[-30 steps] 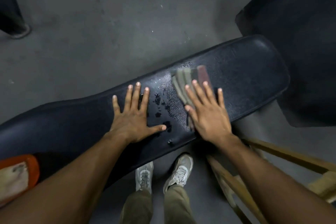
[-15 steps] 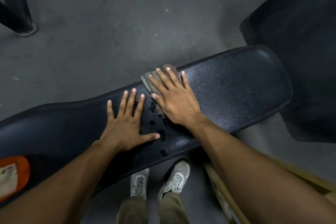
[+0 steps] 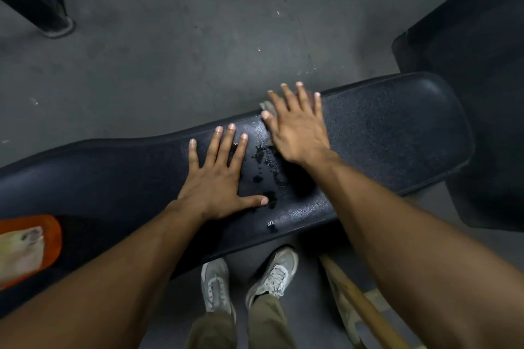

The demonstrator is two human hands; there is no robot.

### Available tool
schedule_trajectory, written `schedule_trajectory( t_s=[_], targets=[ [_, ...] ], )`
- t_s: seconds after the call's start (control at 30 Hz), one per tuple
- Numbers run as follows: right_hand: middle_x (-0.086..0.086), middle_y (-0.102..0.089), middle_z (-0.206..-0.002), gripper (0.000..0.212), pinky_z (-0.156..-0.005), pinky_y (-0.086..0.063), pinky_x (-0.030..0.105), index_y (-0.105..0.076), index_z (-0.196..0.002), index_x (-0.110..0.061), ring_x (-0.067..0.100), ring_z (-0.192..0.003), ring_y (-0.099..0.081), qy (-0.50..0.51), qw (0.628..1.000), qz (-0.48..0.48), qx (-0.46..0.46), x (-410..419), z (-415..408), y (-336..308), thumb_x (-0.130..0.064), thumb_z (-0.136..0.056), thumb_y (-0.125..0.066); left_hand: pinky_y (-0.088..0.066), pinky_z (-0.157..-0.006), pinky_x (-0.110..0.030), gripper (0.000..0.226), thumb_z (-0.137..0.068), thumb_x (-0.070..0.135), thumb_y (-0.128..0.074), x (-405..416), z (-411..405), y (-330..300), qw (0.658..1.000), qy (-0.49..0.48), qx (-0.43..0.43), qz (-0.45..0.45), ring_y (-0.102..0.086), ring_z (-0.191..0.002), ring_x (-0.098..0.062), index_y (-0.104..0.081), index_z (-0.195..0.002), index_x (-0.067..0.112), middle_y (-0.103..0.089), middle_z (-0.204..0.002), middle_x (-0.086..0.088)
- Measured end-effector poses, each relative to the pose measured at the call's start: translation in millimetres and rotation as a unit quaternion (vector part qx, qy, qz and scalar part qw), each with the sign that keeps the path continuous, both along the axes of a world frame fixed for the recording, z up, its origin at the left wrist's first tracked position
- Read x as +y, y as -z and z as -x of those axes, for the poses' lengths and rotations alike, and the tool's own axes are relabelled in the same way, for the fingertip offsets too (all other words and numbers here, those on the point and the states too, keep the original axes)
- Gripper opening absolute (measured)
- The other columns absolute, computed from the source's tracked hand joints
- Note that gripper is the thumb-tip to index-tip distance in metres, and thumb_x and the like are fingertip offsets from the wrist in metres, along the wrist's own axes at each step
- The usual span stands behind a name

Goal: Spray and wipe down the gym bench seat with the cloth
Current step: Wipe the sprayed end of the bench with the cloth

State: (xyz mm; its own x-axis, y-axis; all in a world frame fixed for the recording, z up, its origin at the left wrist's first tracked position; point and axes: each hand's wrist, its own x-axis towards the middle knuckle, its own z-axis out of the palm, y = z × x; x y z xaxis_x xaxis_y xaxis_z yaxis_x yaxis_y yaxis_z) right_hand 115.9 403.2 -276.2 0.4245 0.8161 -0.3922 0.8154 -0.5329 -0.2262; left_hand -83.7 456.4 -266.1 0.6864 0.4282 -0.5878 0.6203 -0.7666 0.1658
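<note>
Starting at the far left, an orange object [image 3: 48, 238] with a pale, worn patch sits at the near end of the bench, blurred at the frame's edge, and what it is I cannot tell. Up in the far left corner a black metal leg [image 3: 42, 5] stands on the grey floor [image 3: 170, 37]. The black padded gym bench seat [image 3: 397, 136] runs slantwise across the room from lower left to upper right, its textured skin shiny in places. The person's left hand [image 3: 218, 178] lies flat on the seat around its middle, fingers straight and spread apart, thumb stuck out to the side, holding nothing. Just to the right of that hand, dark wet droplets [image 3: 265, 161] bead on the pad, some close by the thumb tip. Next comes the right hand [image 3: 297, 127], also flat with straight fingers fanned out, pressing the cloth [image 3: 266, 106] down against the far edge of the seat; only a small greyish corner of it peeps out by the forefinger, the rest hidden under the palm. Below the bench, two pale sneakers [image 3: 246, 283] and olive trouser legs stand on the floor. Further right a wooden frame [image 3: 360, 303] leans near the feet, and a dark mat [image 3: 482, 65] covers the floor beyond the bench's rounded end
</note>
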Motion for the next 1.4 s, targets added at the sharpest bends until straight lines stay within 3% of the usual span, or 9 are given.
schedule_trajectory(
  t_s=[0.2, 0.33, 0.5, 0.63, 0.77, 0.9, 1.03, 1.2, 1.4],
  targets=[
    [-0.002, -0.009, -0.177, 0.060, -0.131, 0.005, 0.054, -0.015, -0.168, -0.032, 0.023, -0.164, 0.004, -0.052, 0.998, -0.044, 0.002, -14.2, 25.1, 1.8, -0.052, -0.112, -0.020, 0.020, -0.115, -0.068, 0.134, -0.063, 0.104, -0.030, 1.1, 2.2, 2.1, 1.000, -0.002, -0.013, 0.010, 0.046, -0.143, -0.020, 0.036, -0.152, 0.028, 0.047, -0.158, -0.001],
    [-0.004, 0.005, -0.178, 0.061, -0.130, 0.005, 0.055, -0.002, -0.168, -0.035, 0.023, -0.163, 0.010, 0.008, 0.999, -0.047, -0.020, -53.7, 33.5, 5.0, -0.053, -0.112, -0.018, 0.020, -0.116, -0.066, 0.131, -0.068, 0.100, -0.034, 3.8, 5.2, -1.0, 0.999, 0.005, -0.028, 0.018, 0.045, -0.143, -0.019, 0.034, -0.153, 0.028, 0.047, -0.157, 0.001],
    [0.005, 0.004, -0.178, 0.068, -0.129, 0.000, 0.056, -0.003, -0.169, -0.028, 0.031, -0.164, 0.006, 0.099, 0.993, -0.047, -0.034, -86.2, 97.6, 6.4, -0.056, -0.109, -0.020, 0.019, -0.121, -0.056, 0.123, -0.074, 0.094, -0.037, 10.0, 28.3, -12.9, 0.998, -0.010, -0.047, 0.028, 0.037, -0.148, -0.016, 0.022, -0.159, 0.027, 0.038, -0.163, 0.002],
    [0.002, 0.001, -0.178, 0.069, -0.131, -0.005, 0.055, -0.006, -0.169, -0.030, 0.028, -0.164, 0.005, 0.031, 0.998, -0.048, -0.019, -105.4, 155.5, 3.3, -0.056, -0.108, -0.027, 0.018, -0.121, -0.054, 0.124, -0.074, 0.095, -0.037, 11.6, 75.1, -21.9, 0.998, -0.048, -0.038, 0.003, 0.035, -0.149, -0.016, 0.023, -0.158, 0.026, 0.037, -0.163, 0.002],
    [-0.005, -0.005, -0.177, 0.066, -0.129, -0.016, 0.058, -0.010, -0.168, -0.036, 0.023, -0.164, -0.005, -0.032, 0.998, -0.037, -0.043, -136.7, 155.8, 3.2, -0.058, -0.107, -0.024, 0.016, -0.121, -0.059, 0.129, -0.068, 0.100, -0.032, 11.7, 111.2, -21.8, 0.999, -0.031, -0.017, -0.009, 0.040, -0.147, -0.015, 0.031, -0.155, 0.028, 0.043, -0.160, 0.006],
    [-0.004, -0.004, -0.178, 0.065, -0.130, -0.006, 0.059, -0.008, -0.168, -0.036, 0.025, -0.164, -0.003, 0.099, 0.993, -0.020, -0.069, -147.7, 117.9, 9.8, -0.057, -0.108, -0.019, 0.019, -0.118, -0.063, 0.132, -0.064, 0.104, -0.025, 11.3, 113.5, -11.2, 1.000, -0.020, -0.002, -0.002, 0.047, -0.142, -0.018, 0.039, -0.150, 0.027, 0.051, -0.154, 0.004],
    [0.002, 0.002, -0.178, 0.068, -0.129, -0.004, 0.063, -0.003, -0.169, -0.030, 0.030, -0.164, 0.005, 0.226, 0.972, -0.027, -0.060, -110.3, 105.4, 14.9, -0.058, -0.109, -0.016, 0.019, -0.117, -0.064, 0.134, -0.063, 0.104, -0.025, 10.7, 115.2, -7.0, 1.000, -0.018, -0.015, -0.009, 0.045, -0.144, -0.018, 0.035, -0.153, 0.025, 0.049, -0.156, 0.004],
    [0.003, 0.007, -0.177, 0.069, -0.130, 0.005, 0.057, 0.003, -0.168, -0.028, 0.031, -0.163, 0.011, 0.109, 0.992, -0.038, -0.043, -83.1, 158.6, 5.5, -0.057, -0.110, -0.019, 0.018, -0.118, -0.065, 0.134, -0.062, 0.105, -0.024, 10.0, 114.2, -8.0, 1.000, -0.021, -0.009, -0.004, 0.046, -0.143, -0.018, 0.035, -0.153, 0.026, 0.049, -0.156, 0.003],
    [-0.006, -0.004, -0.177, 0.067, -0.129, -0.014, 0.057, -0.009, -0.168, -0.035, 0.023, -0.164, -0.005, 0.022, 0.998, -0.040, -0.051, -146.8, 185.3, 6.0, -0.056, -0.108, -0.031, 0.018, -0.118, -0.065, 0.133, -0.062, 0.106, -0.023, 10.3, 113.1, -10.3, 1.000, -0.016, 0.001, 0.002, 0.049, -0.141, -0.018, 0.041, -0.148, 0.027, 0.053, -0.153, 0.002]
  ],
)
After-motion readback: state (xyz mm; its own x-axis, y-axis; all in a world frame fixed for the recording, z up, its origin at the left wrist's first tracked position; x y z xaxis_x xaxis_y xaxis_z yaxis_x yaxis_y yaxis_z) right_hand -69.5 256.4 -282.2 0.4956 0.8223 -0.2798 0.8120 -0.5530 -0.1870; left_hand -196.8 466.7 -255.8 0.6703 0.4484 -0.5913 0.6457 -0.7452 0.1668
